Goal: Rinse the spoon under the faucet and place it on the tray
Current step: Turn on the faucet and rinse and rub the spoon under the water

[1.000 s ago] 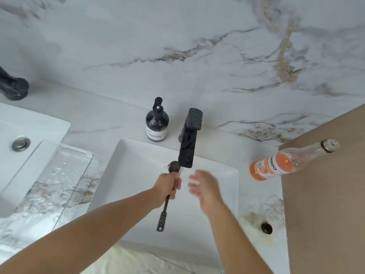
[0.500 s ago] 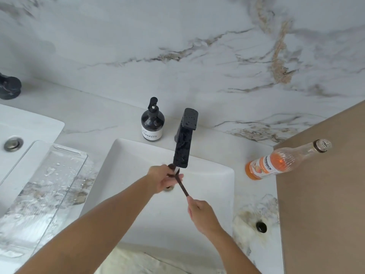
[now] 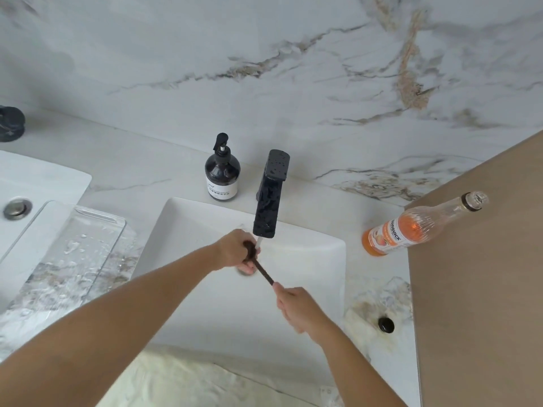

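A dark spoon (image 3: pixel 264 273) slants across the white sink (image 3: pixel 188 230), its bowl end under the black faucet (image 3: pixel 269 207), where a thin stream of water falls. My left hand (image 3: pixel 238 251) is wrapped around the bowl end of the spoon. My right hand (image 3: pixel 296 306) pinches the handle's lower end. Left of the sink lies the wet clear tray (image 3: pixel 73 259), with nothing on it.
A dark soap dispenser (image 3: pixel 222 174) stands behind the sink, left of the faucet. An orange drink bottle (image 3: pixel 411 230) stands to the right beside a tan panel (image 3: pixel 484 289). A second basin with a metal drain (image 3: pixel 17 208) sits far left. A black stopper (image 3: pixel 385 324) lies right of the sink.
My right hand came in and took the handle end of the spoon. My left hand slid up to the bowl end under the water. The spoon now slants toward the right.
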`<action>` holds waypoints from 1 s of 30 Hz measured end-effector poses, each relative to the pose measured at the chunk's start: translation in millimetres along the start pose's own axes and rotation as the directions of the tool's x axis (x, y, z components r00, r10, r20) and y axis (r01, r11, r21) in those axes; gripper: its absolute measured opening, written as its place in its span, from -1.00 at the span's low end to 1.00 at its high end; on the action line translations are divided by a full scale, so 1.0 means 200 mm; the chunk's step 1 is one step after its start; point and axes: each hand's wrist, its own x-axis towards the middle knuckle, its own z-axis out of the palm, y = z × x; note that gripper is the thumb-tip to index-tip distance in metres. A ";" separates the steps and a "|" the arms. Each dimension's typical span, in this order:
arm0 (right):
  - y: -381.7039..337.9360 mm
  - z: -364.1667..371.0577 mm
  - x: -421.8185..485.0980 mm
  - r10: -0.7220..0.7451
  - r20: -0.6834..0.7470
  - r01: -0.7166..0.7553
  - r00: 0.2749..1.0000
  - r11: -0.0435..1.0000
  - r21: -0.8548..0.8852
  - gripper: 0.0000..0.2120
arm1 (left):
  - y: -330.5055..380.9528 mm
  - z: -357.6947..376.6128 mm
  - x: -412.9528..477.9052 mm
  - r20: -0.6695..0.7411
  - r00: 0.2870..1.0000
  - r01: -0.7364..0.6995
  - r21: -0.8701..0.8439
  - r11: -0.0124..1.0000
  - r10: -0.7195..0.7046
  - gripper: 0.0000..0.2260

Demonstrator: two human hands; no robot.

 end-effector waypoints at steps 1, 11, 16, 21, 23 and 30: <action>-0.01 0.00 0.01 -0.013 -0.036 0.013 0.999 1.000 -0.003 -0.52 | 0.00 0.01 -0.01 -0.089 0.995 -0.034 0.068 0.997 0.040 -0.66; 0.04 0.02 0.04 -0.025 -0.043 0.022 0.999 0.998 -0.064 -0.49 | -0.02 0.04 -0.04 -0.017 1.000 -0.023 -0.222 0.975 0.020 -0.71; 0.04 0.01 0.05 -0.028 0.021 0.025 0.999 0.986 0.165 -0.47 | 0.01 0.15 -0.05 -0.131 0.979 -0.197 -0.387 0.901 0.158 -0.61; 0.03 0.32 -0.02 0.002 0.340 -0.199 0.940 0.816 0.544 -0.40 | -0.02 0.12 0.03 -0.042 0.999 -0.049 -0.656 0.753 0.029 -0.67; 0.06 0.18 0.03 -0.047 0.119 0.020 0.992 0.976 0.217 -0.42 | -0.05 0.03 0.01 -0.044 0.989 -0.144 -0.111 0.983 0.140 -0.69; 0.06 0.01 0.10 -0.134 -0.091 0.131 0.987 0.991 -0.039 -0.42 | -0.05 0.13 0.00 -0.255 0.940 -0.266 -0.133 0.955 0.226 -0.61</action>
